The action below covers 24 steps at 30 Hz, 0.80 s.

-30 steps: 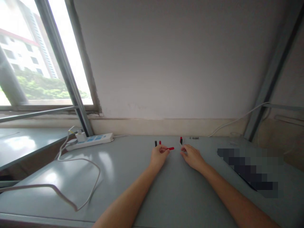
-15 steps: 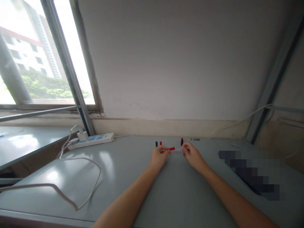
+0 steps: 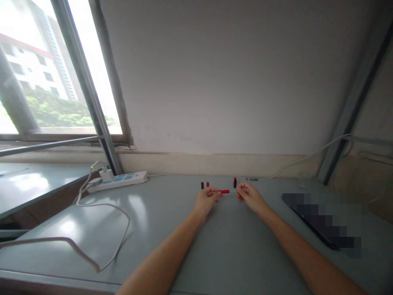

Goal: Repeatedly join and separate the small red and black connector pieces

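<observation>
My left hand point(image 3: 208, 200) pinches a slim red tube point(image 3: 224, 191), which looks like a pen part, and its free end points right. My right hand point(image 3: 249, 196) has its thumb and fingers pressed on the end of a thin whitish stick point(image 3: 233, 192). This stick lies in line with the red tube, and I cannot tell whether its tip is inside it. Behind my left hand stand a short black piece point(image 3: 202, 185) and a short red piece point(image 3: 208, 184). A red-and-black piece point(image 3: 235, 182) stands upright just behind my right hand.
Several tiny dark pieces point(image 3: 253, 179) lie near the wall. A white power strip point(image 3: 123, 180) with a plug sits at the back left, its cable point(image 3: 123, 241) looping over the grey table point(image 3: 153, 241). A dark, pixelated flat object point(image 3: 319, 223) lies at the right.
The red tube has shifted slightly right, and more of it shows past my left fingers. Less of the whitish stick is visible between the hands. My right hand has moved slightly right.
</observation>
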Tool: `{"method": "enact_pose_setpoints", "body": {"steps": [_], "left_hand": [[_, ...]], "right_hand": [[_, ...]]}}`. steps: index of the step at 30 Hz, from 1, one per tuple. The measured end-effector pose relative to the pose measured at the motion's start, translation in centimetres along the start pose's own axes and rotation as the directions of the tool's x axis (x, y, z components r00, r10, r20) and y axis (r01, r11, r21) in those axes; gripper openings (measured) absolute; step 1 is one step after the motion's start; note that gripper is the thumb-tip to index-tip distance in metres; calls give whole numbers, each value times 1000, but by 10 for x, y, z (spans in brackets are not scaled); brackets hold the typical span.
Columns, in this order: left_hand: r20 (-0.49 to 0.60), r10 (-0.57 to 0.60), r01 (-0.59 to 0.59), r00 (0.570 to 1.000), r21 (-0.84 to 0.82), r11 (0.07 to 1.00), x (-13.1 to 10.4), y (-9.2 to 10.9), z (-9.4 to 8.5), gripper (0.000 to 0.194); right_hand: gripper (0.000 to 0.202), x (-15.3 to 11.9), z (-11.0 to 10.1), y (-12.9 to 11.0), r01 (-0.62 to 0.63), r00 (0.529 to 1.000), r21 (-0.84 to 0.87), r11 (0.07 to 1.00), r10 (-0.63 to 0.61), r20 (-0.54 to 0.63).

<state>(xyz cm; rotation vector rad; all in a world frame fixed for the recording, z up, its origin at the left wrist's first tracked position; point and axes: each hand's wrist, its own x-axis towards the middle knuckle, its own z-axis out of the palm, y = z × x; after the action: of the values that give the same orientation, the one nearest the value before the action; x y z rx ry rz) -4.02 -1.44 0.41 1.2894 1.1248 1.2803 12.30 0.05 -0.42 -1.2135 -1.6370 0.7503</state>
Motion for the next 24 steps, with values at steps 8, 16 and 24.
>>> {"method": "enact_pose_setpoints", "body": {"steps": [8, 16, 24], "left_hand": [[81, 2, 0, 997, -22, 1000, -6, 4, 3, 13], [-4, 97, -97, 995, -25, 995, 2, -7, 2, 15], [-146, 111, -120, 983, -55, 991, 5, 0, -2, 17]], "right_hand": [[15, -6, 7, -7, -30, 995, 49, 998, 25, 100], [6, -14, 11, -14, 187, 971, -268, 945, -137, 195], [9, 6, 28, -17, 111, 990, -556, 823, -40, 138]]}}
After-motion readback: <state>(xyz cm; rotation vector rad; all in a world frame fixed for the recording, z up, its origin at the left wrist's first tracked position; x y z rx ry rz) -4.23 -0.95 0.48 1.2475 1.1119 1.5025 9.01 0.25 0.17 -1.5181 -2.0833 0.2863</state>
